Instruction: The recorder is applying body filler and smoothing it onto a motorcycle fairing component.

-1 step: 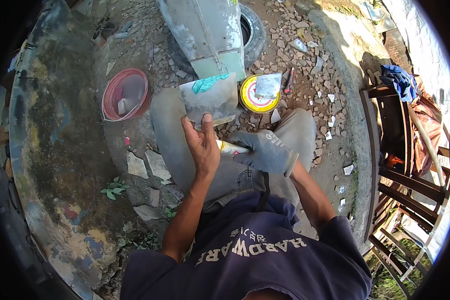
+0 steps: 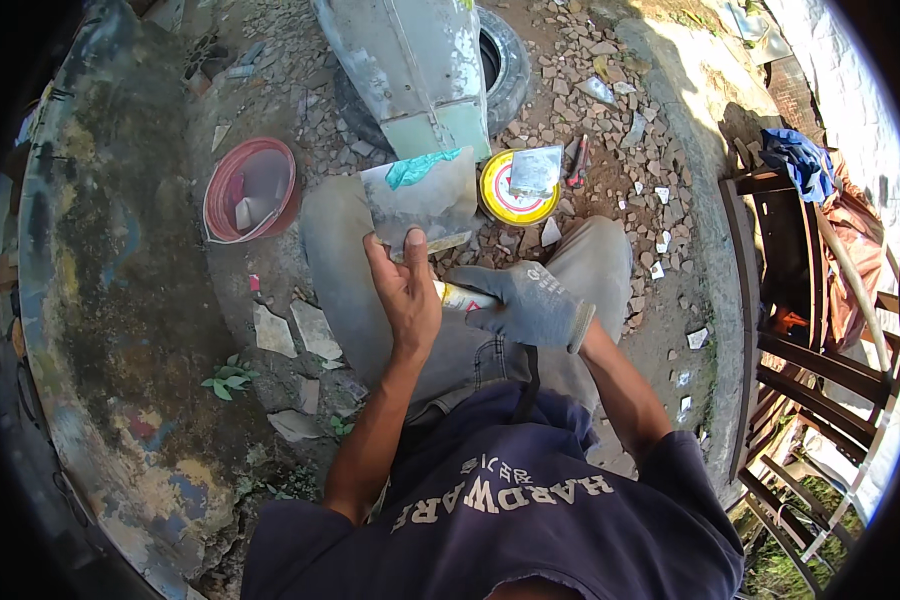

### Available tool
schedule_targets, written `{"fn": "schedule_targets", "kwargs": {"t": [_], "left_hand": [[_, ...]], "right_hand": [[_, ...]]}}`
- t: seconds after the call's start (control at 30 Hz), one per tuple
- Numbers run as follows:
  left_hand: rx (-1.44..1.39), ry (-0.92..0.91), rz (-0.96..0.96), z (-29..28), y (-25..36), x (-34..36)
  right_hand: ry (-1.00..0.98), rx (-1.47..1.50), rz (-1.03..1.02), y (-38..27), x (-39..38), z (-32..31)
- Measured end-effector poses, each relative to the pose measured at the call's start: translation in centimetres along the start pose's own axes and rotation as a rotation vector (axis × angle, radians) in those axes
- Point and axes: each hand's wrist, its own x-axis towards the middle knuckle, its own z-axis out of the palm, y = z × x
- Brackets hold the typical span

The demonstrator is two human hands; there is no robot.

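Note:
My bare left hand (image 2: 410, 295) grips a flat grey sheet (image 2: 425, 210) by its near edge, thumb on top. Across the sheet's far edge lies a smear of teal paste (image 2: 420, 170). My right hand (image 2: 535, 303), in a grey-blue work glove, is closed around a slim white tube (image 2: 463, 298) with a yellow end. The tube points left, toward my left hand, below the sheet. Just beyond my right hand stands a round can (image 2: 517, 213) with a yellow rim, and a small square plate (image 2: 536, 172) rests on its lid.
A red bucket (image 2: 288, 205) with cloudy liquid stands at the left. Ahead, a painted metal panel (image 2: 420, 90) leans over a tyre (image 2: 510, 70). A red-and-black hand tool (image 2: 577, 162) lies beside the can among broken stones (image 2: 610, 100). Wooden framing (image 2: 820, 360) rises at the right.

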Motion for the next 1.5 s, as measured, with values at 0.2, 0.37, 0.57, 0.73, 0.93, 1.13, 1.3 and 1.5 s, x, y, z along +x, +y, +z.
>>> {"fn": "schedule_targets", "kwargs": {"t": [0.2,0.37,0.57,0.73,0.93,1.13,1.3,1.5], "left_hand": [[0.032,0.061,0.136,0.2,-1.9,0.2],[-0.002,0.087,0.101,0.6,-1.2,0.1],[-0.044,0.091,0.040,0.6,0.0,0.3],[-0.004,0.120,0.054,-0.2,-0.6,0.6],[0.059,0.071,0.069,-1.1,0.1,0.6],[0.167,-0.035,0.083,-1.1,-2.2,-1.3],[0.293,-0.010,0.292,0.0,-3.3,-2.0],[0.348,-0.071,0.317,-0.6,-3.7,-1.8]], "right_hand": [[0.001,-0.210,-0.066,-0.5,0.7,1.0],[0.009,-0.064,0.053,-0.2,0.3,2.3],[0.151,0.066,-0.118,0.8,-0.1,2.4],[-0.024,0.105,0.039,0.2,-0.3,1.1],[0.417,0.529,0.130,1.0,-1.3,-0.8],[0.572,0.329,0.268,-3.2,-0.1,-3.3],[0.666,0.071,0.218,-3.0,1.0,-2.4],[0.681,-0.014,0.190,-3.2,1.3,-2.2]]}}
